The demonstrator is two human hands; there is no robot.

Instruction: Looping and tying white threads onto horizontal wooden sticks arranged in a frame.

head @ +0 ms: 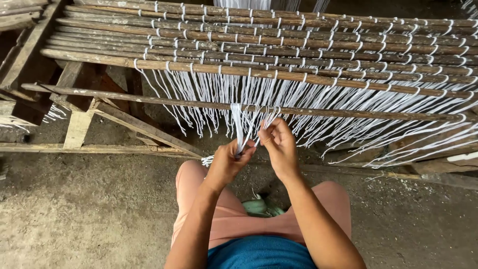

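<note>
Seen from above, the left hand [226, 162] is clenched around a bundle of white cords [239, 130] hanging from a thin wooden rod [348, 113]. Just to its right, the right hand [279, 144] pinches a few strands. Farther off, rows of bamboo slats [298, 52] are bound with white cord. Below lies a concrete floor [89, 209].

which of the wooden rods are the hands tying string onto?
The nearest thin rod, lowest in view. The left hand and right hand hold white strings looped on it; upper rods are untouched.
</note>
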